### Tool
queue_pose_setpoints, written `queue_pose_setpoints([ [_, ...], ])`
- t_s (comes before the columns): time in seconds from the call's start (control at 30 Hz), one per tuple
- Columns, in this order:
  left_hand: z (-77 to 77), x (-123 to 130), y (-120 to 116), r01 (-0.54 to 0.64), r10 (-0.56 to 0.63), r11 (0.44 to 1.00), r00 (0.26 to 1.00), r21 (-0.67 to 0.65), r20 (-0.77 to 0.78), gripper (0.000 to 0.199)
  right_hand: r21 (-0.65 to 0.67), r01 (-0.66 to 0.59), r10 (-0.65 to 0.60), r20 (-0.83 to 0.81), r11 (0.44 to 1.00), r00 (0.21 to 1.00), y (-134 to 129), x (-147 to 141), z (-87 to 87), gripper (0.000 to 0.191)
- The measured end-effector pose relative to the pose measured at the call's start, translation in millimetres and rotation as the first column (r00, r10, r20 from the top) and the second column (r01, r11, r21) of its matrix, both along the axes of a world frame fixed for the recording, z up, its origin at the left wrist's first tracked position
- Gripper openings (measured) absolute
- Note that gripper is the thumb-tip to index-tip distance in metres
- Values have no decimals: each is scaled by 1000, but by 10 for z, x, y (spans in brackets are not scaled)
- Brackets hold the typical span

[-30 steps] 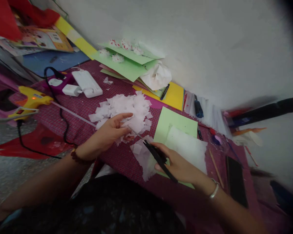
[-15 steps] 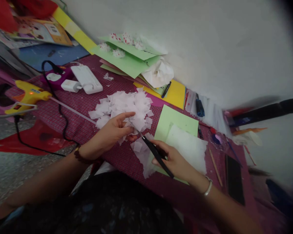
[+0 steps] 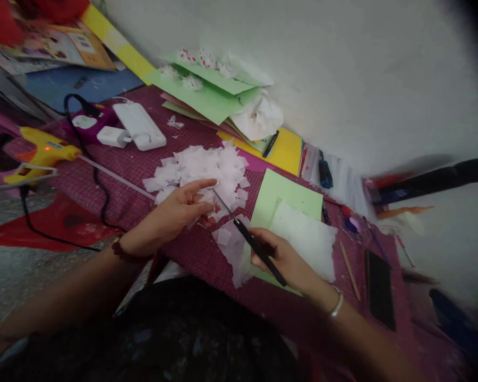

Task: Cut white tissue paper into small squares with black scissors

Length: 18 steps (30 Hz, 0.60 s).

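In the middle of the head view lies a loose heap of cut white paper pieces (image 3: 213, 162). Over its near edge is my left hand (image 3: 183, 204), index finger stretched out, thumb and other fingers bent around a thin piece of white paper (image 3: 207, 197), blurred and partly hidden. My right hand (image 3: 281, 254) grips the black handles of scissors (image 3: 258, 248), seen edge-on. Their thin metal blades point up and left, with the tip between my left thumb and index finger. A torn white sheet (image 3: 233, 249) lies beneath the scissors.
At left, a yellow glue gun (image 3: 48, 151) with its light on has a cord trailing past a white power strip (image 3: 139, 127). Green sheets with white tufts (image 3: 195, 93) are stacked by the wall. Rightward lie white paper (image 3: 302, 239), a pencil (image 3: 349, 269) and a dark phone-like slab (image 3: 380, 289).
The scissor blades show more of their length, with the tip further up between my left fingers. My left hand has shifted slightly left. The whole view has moved a little.
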<state>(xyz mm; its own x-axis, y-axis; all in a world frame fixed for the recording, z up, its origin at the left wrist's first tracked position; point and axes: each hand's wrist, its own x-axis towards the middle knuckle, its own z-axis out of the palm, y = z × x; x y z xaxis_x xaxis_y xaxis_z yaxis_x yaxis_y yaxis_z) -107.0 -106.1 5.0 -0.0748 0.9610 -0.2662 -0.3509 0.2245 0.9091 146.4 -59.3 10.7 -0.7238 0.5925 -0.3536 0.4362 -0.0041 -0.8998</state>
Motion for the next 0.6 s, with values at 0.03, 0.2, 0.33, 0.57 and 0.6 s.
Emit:
queue_pose_setpoints([
  [0.03,5,-8,-6,0,0,1000,1000,-2,-13,73,-2,-10,10,-5,1000,1000,0,1,-1,57],
  [0.2,3,-21,-30,44,-46,999,998,-27,-48,72,-68,-5,1,-51,998,999,-8,0,29,57],
  [0.33,-27,-25,-44,17,-18,999,1000,-35,-9,45,-151,10,-20,-66,988,998,-15,7,46,59],
  [0.57,-21,102,-50,139,-141,990,981,-22,-133,29,-146,-4,-8,-80,989,997,-25,-6,18,66],
  [0.6,-30,121,-43,128,-128,992,985,-11,-118,29,-131,-27,14,-100,991,995,-28,-3,27,67],
])
